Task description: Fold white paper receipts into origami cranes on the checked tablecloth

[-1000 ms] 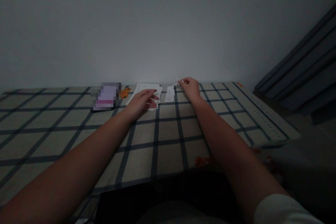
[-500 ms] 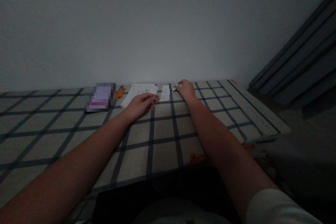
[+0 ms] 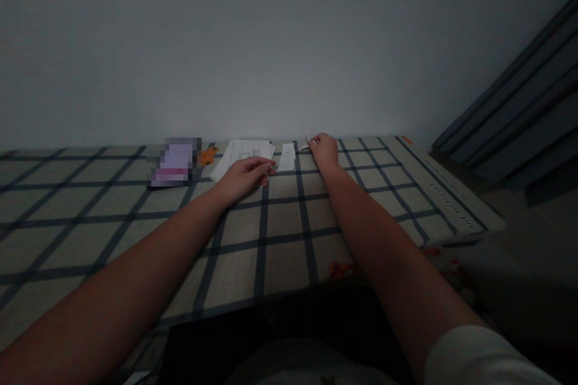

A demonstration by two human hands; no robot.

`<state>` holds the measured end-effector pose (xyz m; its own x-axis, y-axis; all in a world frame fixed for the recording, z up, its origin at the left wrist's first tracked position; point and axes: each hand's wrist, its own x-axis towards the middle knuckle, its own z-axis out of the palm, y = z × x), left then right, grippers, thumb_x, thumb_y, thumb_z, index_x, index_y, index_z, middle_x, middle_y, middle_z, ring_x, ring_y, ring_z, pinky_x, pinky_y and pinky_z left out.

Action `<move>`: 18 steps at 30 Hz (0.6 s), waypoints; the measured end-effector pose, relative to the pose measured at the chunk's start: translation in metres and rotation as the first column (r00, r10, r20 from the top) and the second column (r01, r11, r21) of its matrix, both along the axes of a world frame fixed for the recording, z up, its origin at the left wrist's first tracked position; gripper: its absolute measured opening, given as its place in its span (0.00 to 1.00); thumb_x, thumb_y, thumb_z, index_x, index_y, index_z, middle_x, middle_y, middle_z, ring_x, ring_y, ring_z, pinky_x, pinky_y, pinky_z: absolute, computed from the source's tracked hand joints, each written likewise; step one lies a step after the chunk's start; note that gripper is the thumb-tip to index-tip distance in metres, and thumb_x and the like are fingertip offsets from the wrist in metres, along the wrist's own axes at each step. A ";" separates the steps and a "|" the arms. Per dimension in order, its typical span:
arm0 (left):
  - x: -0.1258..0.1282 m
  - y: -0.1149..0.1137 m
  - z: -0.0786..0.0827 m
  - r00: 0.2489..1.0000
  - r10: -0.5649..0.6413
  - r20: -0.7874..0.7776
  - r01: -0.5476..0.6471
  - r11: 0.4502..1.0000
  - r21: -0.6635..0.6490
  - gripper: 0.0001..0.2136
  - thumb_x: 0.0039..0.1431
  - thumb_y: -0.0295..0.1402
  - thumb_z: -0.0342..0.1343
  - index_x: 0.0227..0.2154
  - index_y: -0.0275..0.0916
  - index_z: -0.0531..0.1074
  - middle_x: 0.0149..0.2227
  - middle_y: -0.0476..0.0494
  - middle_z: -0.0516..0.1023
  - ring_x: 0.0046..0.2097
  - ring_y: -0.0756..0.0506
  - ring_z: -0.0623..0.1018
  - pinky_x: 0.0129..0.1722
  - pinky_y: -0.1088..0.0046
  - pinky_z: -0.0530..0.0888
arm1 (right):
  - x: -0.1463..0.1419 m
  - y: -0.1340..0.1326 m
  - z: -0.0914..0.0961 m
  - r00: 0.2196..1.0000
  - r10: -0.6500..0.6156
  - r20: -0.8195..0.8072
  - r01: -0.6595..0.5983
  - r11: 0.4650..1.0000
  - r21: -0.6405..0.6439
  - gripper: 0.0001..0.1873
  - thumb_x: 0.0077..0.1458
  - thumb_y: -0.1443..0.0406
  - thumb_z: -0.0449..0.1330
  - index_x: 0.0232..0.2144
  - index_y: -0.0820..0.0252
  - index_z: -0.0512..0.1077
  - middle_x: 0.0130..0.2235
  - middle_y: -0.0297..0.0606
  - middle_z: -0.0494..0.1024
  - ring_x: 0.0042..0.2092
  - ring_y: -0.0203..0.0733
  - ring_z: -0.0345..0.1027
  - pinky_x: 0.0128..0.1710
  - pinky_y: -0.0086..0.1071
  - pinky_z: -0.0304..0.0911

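Observation:
My right hand [image 3: 327, 149] pinches a small white paper slip [image 3: 305, 147] near the wall, its thin edge sticking out left of the fingers. On the cloth to the left of that hand lies a narrow printed paper strip [image 3: 286, 157]. My left hand [image 3: 248, 175] rests in front of a stack of printed papers [image 3: 239, 149] and covers part of it. Its fingers are curled with the tips together, and something small and pale may be between them; I cannot make out what.
A checked cloth [image 3: 282, 261] covers the table, which meets a plain wall [image 3: 289, 48]. A blurred-out phone-like object [image 3: 174, 162] lies left of the papers. A dark curtain [image 3: 533, 108] hangs at the right, beyond the table's end.
The slip in my right hand has turned and now appears nearly edge-on. My left hand has hardly moved. The whole view has shifted slightly.

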<state>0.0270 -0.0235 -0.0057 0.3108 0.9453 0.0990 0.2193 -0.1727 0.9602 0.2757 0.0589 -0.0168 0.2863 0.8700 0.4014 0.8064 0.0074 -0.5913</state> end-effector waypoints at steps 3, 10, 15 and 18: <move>0.000 0.000 0.000 1.000 0.002 0.007 -0.002 1.000 0.005 0.17 0.56 0.47 0.60 0.40 0.39 0.78 0.37 0.42 0.80 0.30 0.49 0.75 0.34 0.70 0.73 | -0.002 0.001 -0.001 1.000 -0.016 -0.019 0.016 1.000 0.008 0.12 0.55 0.63 0.62 0.39 0.65 0.78 0.42 0.48 0.80 0.45 0.47 0.73 0.48 0.36 0.63; 0.001 -0.001 0.001 1.000 0.005 -0.006 -0.005 1.000 0.014 0.15 0.55 0.46 0.60 0.38 0.40 0.79 0.35 0.42 0.80 0.28 0.49 0.74 0.30 0.71 0.71 | -0.003 -0.003 0.001 1.000 -0.003 -0.007 0.003 1.000 0.004 0.23 0.53 0.55 0.64 0.46 0.66 0.76 0.42 0.51 0.80 0.46 0.51 0.73 0.48 0.39 0.63; 0.000 -0.003 0.003 1.000 0.023 -0.006 -0.023 0.999 0.037 0.16 0.56 0.46 0.59 0.40 0.39 0.78 0.35 0.43 0.80 0.27 0.49 0.74 0.29 0.72 0.71 | -0.005 -0.016 0.017 0.998 -0.053 0.018 0.051 0.996 0.075 0.26 0.58 0.48 0.57 0.42 0.66 0.76 0.39 0.52 0.79 0.42 0.51 0.72 0.44 0.40 0.62; -0.002 -0.003 0.007 0.998 0.066 0.011 -0.067 0.992 0.107 0.17 0.56 0.45 0.58 0.41 0.38 0.78 0.33 0.44 0.79 0.26 0.50 0.73 0.28 0.72 0.70 | -0.015 -0.028 0.030 0.998 0.000 0.059 -0.007 0.992 0.123 0.19 0.62 0.54 0.53 0.42 0.62 0.75 0.37 0.45 0.78 0.39 0.46 0.70 0.42 0.37 0.60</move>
